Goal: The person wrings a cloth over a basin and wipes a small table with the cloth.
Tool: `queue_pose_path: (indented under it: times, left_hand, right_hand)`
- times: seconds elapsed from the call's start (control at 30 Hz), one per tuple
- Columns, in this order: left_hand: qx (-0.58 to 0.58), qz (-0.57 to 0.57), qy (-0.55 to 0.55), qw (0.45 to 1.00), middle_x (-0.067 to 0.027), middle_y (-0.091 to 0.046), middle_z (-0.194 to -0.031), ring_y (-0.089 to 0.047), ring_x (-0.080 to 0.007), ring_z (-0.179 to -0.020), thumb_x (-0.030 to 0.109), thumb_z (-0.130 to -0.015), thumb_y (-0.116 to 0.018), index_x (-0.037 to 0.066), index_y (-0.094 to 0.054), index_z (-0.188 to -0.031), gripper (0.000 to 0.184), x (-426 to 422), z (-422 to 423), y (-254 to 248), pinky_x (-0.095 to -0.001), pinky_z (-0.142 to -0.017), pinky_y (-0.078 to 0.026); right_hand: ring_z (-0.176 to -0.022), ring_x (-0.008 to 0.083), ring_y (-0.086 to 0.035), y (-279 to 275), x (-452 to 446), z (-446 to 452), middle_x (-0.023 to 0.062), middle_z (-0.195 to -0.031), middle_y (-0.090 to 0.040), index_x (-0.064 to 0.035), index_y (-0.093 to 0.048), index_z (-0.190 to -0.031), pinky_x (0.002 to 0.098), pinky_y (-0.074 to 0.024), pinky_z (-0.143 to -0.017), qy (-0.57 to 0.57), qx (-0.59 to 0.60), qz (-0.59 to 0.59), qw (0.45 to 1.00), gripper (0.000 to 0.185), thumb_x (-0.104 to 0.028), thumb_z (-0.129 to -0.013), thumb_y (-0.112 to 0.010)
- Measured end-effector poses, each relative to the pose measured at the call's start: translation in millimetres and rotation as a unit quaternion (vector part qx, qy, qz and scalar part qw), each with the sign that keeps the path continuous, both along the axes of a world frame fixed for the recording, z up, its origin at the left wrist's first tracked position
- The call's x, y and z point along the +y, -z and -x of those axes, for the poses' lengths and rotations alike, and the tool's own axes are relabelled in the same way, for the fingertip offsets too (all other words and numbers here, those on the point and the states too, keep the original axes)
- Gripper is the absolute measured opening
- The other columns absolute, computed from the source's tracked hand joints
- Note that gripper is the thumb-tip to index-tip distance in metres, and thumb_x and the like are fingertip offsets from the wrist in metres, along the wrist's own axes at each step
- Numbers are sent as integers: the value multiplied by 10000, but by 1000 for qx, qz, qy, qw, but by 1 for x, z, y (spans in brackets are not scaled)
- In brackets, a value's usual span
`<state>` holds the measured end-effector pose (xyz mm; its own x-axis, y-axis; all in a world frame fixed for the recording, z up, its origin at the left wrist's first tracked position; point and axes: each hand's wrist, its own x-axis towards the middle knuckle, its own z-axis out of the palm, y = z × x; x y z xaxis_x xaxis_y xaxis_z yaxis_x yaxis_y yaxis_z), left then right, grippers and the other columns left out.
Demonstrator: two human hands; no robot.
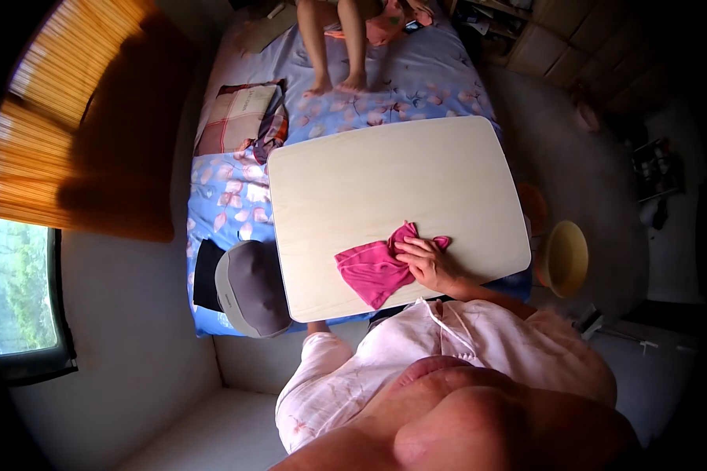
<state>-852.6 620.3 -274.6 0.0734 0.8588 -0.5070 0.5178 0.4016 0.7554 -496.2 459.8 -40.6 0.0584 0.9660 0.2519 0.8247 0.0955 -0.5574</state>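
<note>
A pink cloth [373, 272] lies partly spread and partly bunched on the pale folding table [369, 180], near its front edge. My right hand [426, 263] is on the bunched end, its fingers closed down over the fabric. Some cloth pokes out beyond the fingertips and to their right. On the left, only a bit of my forearm shows below the table edge; my left hand itself is hidden.
The table stands on a bed with a blue floral sheet [236, 184]. A grey cap [255, 286] sits against its left side, and a folded plaid item [239, 118] lies behind. Another person's bare legs [334, 47] rest at the far end. A yellow basin [565, 259] stands right.
</note>
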Motion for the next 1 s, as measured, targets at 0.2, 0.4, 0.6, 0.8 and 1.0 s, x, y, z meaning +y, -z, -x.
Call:
queue_pose_path:
  times: [0.2,0.4,0.6,0.8,1.0]
  left_hand:
    - [17,39,27,999,-133,-645,-1197,-675,-291,-1079,345,-1035,-535,52,-582,-1248,365,55,70,2,-456,-849,-603]
    - [138,53,138,979,-136,-635,-1207,-672,-299,-1092,345,-1031,-536,58,-574,-1247,362,113,54,25,-461,-847,-605]
    - [271,2,169,948,-138,-625,-1216,-668,-307,-1104,345,-1027,-538,63,-565,-1247,359,122,21,48,-466,-846,-607]
    - [353,-41,160,921,-140,-615,-1226,-665,-314,-1116,345,-1022,-539,68,-557,-1247,357,133,10,61,-471,-844,-608]
    - [432,-71,165,884,-154,-539,-1255,-640,-365,-1157,320,-996,-531,108,-504,-1243,327,142,16,98,-486,-828,-625]
  right_hand:
    - [-1358,316,-530,-5,-2,3,82,-1387,-650,-79,-748,-1149,474,-417,-1111,5,6,15,1000,305,-10,-876,-632]
    - [-1367,322,-521,-9,-1,2,95,-1403,-640,-67,-744,-1171,472,-424,-1114,3,4,35,999,326,3,-868,-646]
    - [-1371,320,-520,-7,1,1,90,-1412,-633,-84,-742,-1167,483,-416,-1111,-4,6,43,999,321,2,-872,-646]
    - [-1379,323,-512,-10,-4,2,89,-1419,-626,-86,-735,-1182,483,-399,-1126,-14,-3,64,998,348,-4,-859,-637]
    - [-1341,332,-547,-5,0,2,108,-1366,-667,-78,-763,-1142,485,-403,-1105,0,-22,45,999,313,-30,-866,-624]
